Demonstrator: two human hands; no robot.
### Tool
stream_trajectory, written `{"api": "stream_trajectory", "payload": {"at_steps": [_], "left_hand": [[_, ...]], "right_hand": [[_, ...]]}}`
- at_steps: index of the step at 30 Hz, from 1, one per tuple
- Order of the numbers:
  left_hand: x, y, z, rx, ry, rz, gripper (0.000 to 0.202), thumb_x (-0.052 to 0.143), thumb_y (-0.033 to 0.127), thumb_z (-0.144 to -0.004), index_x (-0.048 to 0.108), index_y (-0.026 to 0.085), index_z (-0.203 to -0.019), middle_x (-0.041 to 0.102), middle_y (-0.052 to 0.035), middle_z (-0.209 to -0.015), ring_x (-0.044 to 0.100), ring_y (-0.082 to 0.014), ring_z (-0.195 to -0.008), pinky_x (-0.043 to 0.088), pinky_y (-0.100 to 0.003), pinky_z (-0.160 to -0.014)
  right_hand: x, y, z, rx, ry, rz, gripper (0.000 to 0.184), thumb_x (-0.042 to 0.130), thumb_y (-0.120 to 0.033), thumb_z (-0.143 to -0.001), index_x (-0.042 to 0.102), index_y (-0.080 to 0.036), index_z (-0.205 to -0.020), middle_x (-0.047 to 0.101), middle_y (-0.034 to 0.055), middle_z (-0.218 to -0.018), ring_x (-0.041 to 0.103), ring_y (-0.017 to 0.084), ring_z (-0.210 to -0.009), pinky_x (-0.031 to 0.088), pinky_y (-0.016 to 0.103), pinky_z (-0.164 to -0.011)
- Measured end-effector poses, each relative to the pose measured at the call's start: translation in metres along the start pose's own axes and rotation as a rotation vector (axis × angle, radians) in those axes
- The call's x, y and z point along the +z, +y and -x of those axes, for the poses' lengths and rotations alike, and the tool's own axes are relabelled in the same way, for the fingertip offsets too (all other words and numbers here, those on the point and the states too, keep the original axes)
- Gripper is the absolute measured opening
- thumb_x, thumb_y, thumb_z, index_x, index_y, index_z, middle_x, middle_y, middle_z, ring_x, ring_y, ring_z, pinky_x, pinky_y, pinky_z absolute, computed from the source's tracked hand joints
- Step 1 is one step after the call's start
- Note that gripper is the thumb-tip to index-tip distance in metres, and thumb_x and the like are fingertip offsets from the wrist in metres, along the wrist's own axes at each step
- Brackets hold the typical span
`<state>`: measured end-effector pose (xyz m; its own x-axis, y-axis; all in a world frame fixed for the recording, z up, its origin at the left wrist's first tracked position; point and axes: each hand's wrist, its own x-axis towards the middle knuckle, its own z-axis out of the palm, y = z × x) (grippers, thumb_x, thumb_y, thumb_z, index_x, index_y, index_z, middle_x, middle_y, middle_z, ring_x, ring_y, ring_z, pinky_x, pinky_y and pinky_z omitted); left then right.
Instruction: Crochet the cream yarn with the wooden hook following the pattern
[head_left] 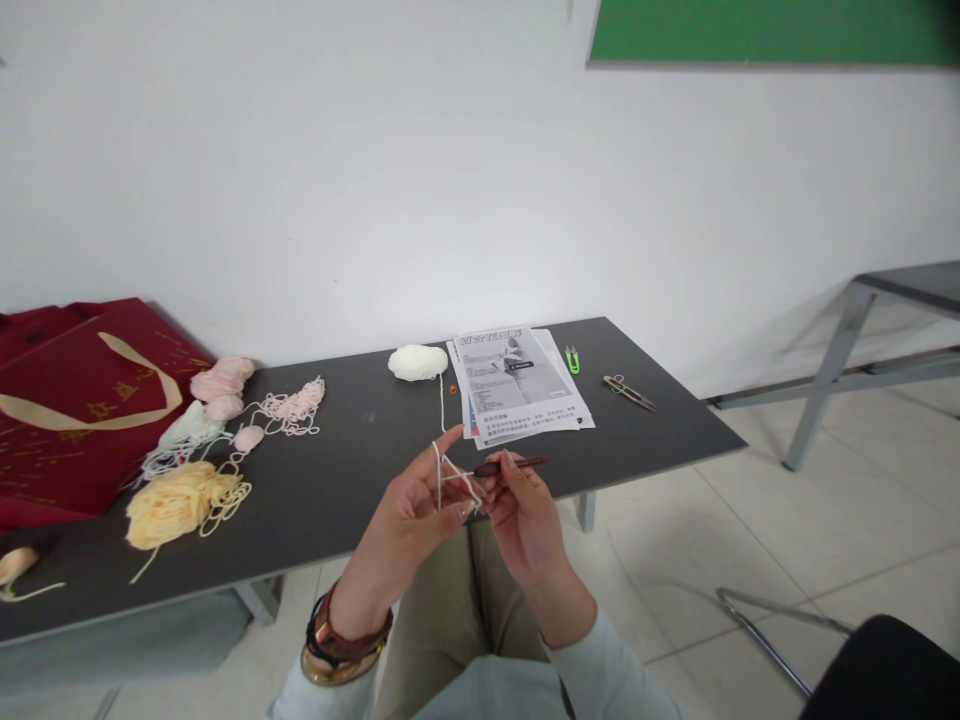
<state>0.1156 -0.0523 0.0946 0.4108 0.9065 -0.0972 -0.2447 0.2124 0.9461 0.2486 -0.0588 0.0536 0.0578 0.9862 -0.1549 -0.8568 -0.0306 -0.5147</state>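
My left hand holds white yarn, which loops over the raised index finger and is pinched near the thumb tip. In my right hand is a crochet hook with a dark red handle, gripped between thumb and fingers. The thin shaft of the hook points left and meets the yarn strands between the two hands. From the left index finger, the strand runs up to a white ball of yarn at the back of the table. Fine detail at the fingertips is too small to make out.
On the dark table lie printed sheets, green thread snips and metal scissors. Leftward are a yellow yarn skein, pink yarn and a red bag. A black chair stands at lower right.
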Motion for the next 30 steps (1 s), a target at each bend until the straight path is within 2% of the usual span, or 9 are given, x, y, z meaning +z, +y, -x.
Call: {"api": "stream_trajectory", "payload": {"at_steps": [9, 16, 24, 30], "left_hand": [[0.006, -0.001, 0.002, 0.027, 0.102, 0.026, 0.066, 0.071, 0.02, -0.074, 0.046, 0.026, -0.135, 0.061, -0.0003, -0.079, 0.059, -0.0147, -0.079, 0.044, -0.028, -0.077], [0.011, -0.004, 0.002, 0.066, 0.185, -0.048, 0.066, 0.07, 0.021, -0.075, 0.046, 0.029, -0.135, 0.052, 0.0054, -0.069, 0.049, -0.0074, -0.065, 0.04, -0.02, -0.064], [0.017, -0.004, 0.003, 0.105, 0.247, -0.102, 0.064, 0.07, 0.021, -0.075, 0.047, 0.031, -0.134, 0.051, 0.0057, -0.071, 0.051, -0.0061, -0.067, 0.043, -0.018, -0.067], [0.021, -0.001, 0.005, 0.118, 0.256, -0.123, 0.065, 0.071, 0.021, -0.075, 0.046, 0.027, -0.135, 0.06, 0.003, -0.076, 0.059, -0.0094, -0.074, 0.047, -0.024, -0.078]], "right_hand": [[-0.001, 0.001, 0.002, 0.015, -0.033, -0.031, 0.017, 0.072, -0.03, -0.077, 0.068, -0.014, -0.081, 0.064, -0.0007, -0.061, 0.056, 0.007, -0.053, 0.048, 0.016, -0.051], [0.002, 0.001, 0.003, 0.033, -0.023, -0.053, 0.017, 0.073, -0.029, -0.076, 0.068, -0.014, -0.08, 0.063, -0.0007, -0.061, 0.055, 0.006, -0.053, 0.049, 0.016, -0.051], [0.002, 0.001, 0.004, 0.056, -0.026, -0.081, 0.016, 0.072, -0.028, -0.078, 0.068, -0.013, -0.081, 0.063, -0.0004, -0.063, 0.056, 0.006, -0.055, 0.05, 0.016, -0.053], [0.001, 0.002, 0.003, 0.055, -0.035, -0.098, 0.016, 0.072, -0.028, -0.077, 0.068, -0.013, -0.082, 0.064, -0.0006, -0.063, 0.058, 0.006, -0.056, 0.05, 0.016, -0.053]]}}
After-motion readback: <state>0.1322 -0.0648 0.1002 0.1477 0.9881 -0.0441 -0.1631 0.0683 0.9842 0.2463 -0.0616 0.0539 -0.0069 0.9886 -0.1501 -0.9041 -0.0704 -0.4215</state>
